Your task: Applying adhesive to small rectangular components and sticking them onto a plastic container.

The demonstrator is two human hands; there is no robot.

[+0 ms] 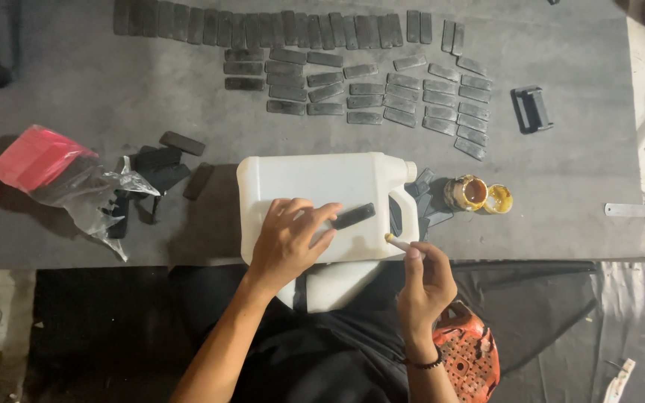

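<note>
Nearest: right hand (425, 280) pinches a thin brush or applicator stick (399, 242), yellowish tip pointing left toward the jug. Grip is narrow, fingertips closed on the stick. Left hand (287, 237) lies flat on the white plastic jug (315, 195), which is on its side as a work surface; fingertips pin the near-left end of a small black strip (353, 216). That hand is pressing, not gripping.

My read, doing this well: keep the strip pinned at one end only, so the rest of its face stays free for the tip. Load the tip lightly and run along the strip, not across. The jug may rock, since its near part overhangs the table edge (113, 263), so keep the palm weight on it.

Just right of the jug: open small tin (466, 192) with amber contents, its lid (499, 198) touching it. Left: loose black strips (166, 160), a clear plastic bag (87, 195), a red packet (35, 157). Far: rows of laid-out strips (382, 93), a black clip-like part (531, 109) at far right.

Hard to tell: what's in the tin, whether the tip is wet, and which strips are coated. Dark pieces behind the jug handle are mostly hidden. A metal ruler (642, 210) is cut off at the right edge.
</note>
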